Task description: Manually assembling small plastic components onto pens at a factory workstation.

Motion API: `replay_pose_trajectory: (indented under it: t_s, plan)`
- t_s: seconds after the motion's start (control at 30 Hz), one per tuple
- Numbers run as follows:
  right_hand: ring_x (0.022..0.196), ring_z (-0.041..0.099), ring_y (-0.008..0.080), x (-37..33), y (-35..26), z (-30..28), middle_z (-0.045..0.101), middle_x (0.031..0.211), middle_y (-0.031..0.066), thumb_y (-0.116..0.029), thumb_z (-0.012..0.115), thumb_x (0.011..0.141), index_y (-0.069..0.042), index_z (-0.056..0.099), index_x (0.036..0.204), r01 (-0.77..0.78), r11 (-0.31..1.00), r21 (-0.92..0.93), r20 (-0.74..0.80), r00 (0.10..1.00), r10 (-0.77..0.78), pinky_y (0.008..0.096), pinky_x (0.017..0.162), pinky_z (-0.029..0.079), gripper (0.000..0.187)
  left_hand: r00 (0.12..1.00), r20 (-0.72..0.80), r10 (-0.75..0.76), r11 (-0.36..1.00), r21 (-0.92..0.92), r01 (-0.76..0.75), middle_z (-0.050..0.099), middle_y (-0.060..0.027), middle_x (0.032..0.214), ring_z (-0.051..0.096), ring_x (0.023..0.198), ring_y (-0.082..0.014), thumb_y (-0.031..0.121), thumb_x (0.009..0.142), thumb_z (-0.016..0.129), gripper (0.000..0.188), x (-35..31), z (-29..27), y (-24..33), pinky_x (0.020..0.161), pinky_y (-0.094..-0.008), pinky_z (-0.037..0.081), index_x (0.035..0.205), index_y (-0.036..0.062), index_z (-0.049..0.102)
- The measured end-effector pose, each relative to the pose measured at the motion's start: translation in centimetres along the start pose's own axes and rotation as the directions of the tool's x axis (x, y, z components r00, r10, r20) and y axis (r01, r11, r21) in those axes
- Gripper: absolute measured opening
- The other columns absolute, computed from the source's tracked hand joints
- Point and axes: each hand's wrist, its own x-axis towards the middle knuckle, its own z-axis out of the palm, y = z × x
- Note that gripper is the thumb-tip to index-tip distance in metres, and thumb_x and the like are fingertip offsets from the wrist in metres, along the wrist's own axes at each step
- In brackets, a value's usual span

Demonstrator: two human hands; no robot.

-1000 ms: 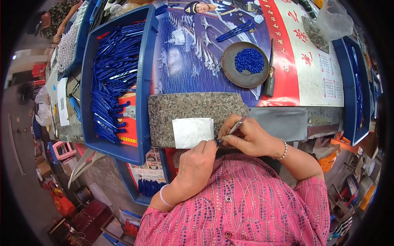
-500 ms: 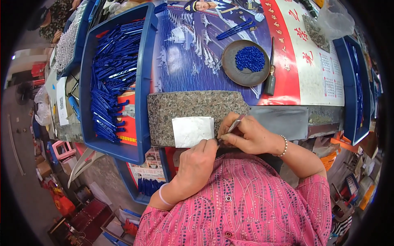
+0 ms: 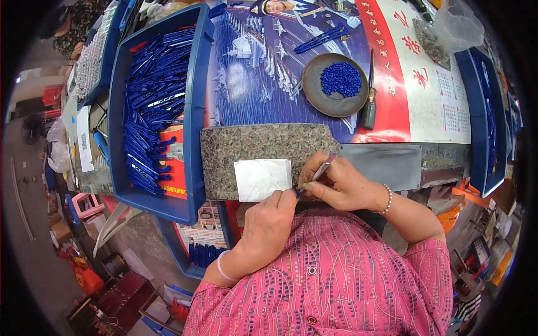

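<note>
My left hand point(image 3: 270, 221) is closed in a pinch at the near edge of the granite slab point(image 3: 263, 140). A small dark blue piece point(image 3: 298, 192) shows at its fingertips, mostly hidden, so its exact kind is unclear. Metal tweezers point(image 3: 325, 167) are gripped in my right hand point(image 3: 344, 187), their upper end sticking up past the thumb and forefinger. The right fingertips sit just beside the left ones. A folded white paper pad point(image 3: 263, 179) lies on the slab next to my left hand. Beyond the slab, a round dark dish point(image 3: 314, 95) holds a heap of tiny blue parts point(image 3: 341, 79).
Left of the slab stands a blue tray point(image 3: 200, 112) full of long blue plastic pieces point(image 3: 157, 73). Several more lie near the dish point(image 3: 320, 39). A dark-handled screwdriver point(image 3: 369, 112) is beside the dish. Another blue tray point(image 3: 476, 112) stands at the right.
My right fingertips have shifted very slightly away from the left ones, and the blue piece shows more clearly between the hands. My left hand has stayed in place.
</note>
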Motion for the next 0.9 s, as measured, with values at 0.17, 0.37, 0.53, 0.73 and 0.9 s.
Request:
replay_pose_trajectory:
  t_s: [0.17,0.37,0.53,0.73,0.9]
  plan:
    - [0.068,0.06,0.0189,0.0,0.5,0.5,0.057,0.084,0.0113,-0.005,0.056,0.085,-0.001,0.048,0.091,0.147,0.987,-0.063,-0.043,0.988,-0.15,0.0297,0.059,0.048,0.011,1.0,0.001,-0.004,1.0,-0.01,0.004,0.056,-0.0152,0.071,0.058,0.061,-0.0346,0.007,0.084,0.059,0.008,-0.1,0.0,0.0,0.051,-0.041,0.045,0.088,0.0021,0.053]
    - [0.074,0.06,0.026,0.2,-0.3,0.5,0.056,0.084,0.0132,-0.005,0.058,0.083,-0.002,0.047,0.09,0.105,0.991,-0.085,0.006,0.994,-0.105,0.0331,0.065,0.048,0.013,1.0,-0.003,-0.003,1.0,-0.018,0.003,0.057,-0.015,0.071,0.058,0.061,-0.0348,0.008,0.084,0.059,0.008,-0.1,0.1,-0.3,0.051,-0.0412,0.045,0.087,0.0023,0.054]
    - [0.073,0.058,0.0355,0.6,-0.5,0.4,0.054,0.079,0.0159,-0.008,0.057,0.085,-0.002,0.042,0.093,0.183,0.97,-0.161,0.028,0.983,-0.181,0.0412,0.065,0.046,0.018,1.0,-0.004,-0.026,1.0,-0.014,0.026,0.057,-0.0164,0.071,0.058,0.062,-0.0359,0.007,0.085,0.058,0.006,0.1,0.2,-0.3,0.051,-0.0417,0.045,0.084,0.0026,0.054]
    - [0.078,0.058,0.0399,-0.8,-2.1,1.0,0.056,0.084,0.0201,-0.016,0.055,0.087,-0.003,0.049,0.09,-0.063,0.957,-0.284,-0.025,0.998,0.058,0.0436,0.066,0.047,0.014,0.999,-0.034,-0.013,0.998,0.061,0.015,0.056,-0.0198,0.071,0.057,0.065,-0.0397,0.009,0.084,0.058,0.009,0.1,0.9,0.3,0.055,-0.0459,0.045,0.082,0.0021,0.054]
    - [0.065,0.053,0.021,-2.3,-2.1,-0.1,0.054,0.076,0.0124,-0.012,0.057,0.083,-0.001,0.049,0.094,0.137,0.987,-0.085,-0.348,0.924,-0.158,0.0342,0.06,0.043,0.017,0.994,-0.081,-0.076,0.993,0.085,0.083,0.058,-0.0226,0.076,0.055,0.07,-0.0425,0.011,0.083,0.058,0.011,-0.6,1.3,1.0,0.061,-0.0464,0.044,0.084,-0.0004,0.058]
